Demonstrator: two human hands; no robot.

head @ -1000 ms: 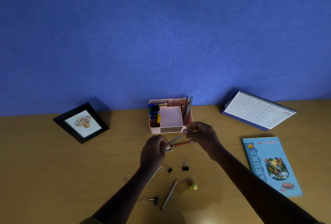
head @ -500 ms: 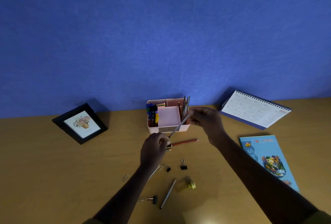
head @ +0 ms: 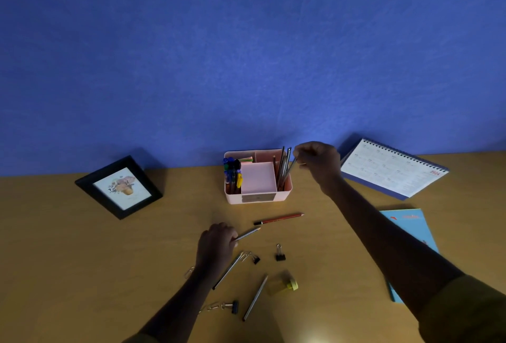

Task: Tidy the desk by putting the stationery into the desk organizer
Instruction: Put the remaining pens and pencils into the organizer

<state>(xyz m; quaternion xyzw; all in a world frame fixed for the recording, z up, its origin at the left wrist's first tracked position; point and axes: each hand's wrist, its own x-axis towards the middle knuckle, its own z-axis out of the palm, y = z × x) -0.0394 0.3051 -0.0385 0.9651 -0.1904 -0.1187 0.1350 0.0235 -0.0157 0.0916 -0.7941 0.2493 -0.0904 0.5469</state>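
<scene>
A pink desk organizer point(head: 258, 200) stands at the back of the desk, with pens on its left and several pencils in its right compartment. My right hand point(head: 319, 162) is just right of it, pinching a grey pencil point(head: 289, 172) whose lower end sits in that right compartment. My left hand point(head: 216, 246) rests on the desk in front, closed on another grey pencil point(head: 248, 233) that points toward the organizer. A red pencil point(head: 279, 218) lies between the hands. Two more pencils point(head: 254, 298) lie nearer me.
Black binder clips point(head: 280, 252), paper clips point(head: 189, 272) and a yellow sharpener point(head: 290, 285) are scattered in front. A black picture frame point(head: 119, 187) leans at the left. A desk calendar point(head: 391, 168) and a blue booklet point(head: 410, 233) lie at the right.
My right hand has carried a grey pencil up and back from the desk centre to the organizer's right compartment. My left hand stayed low and keeps one pencil; the red pencil now lies on the desk.
</scene>
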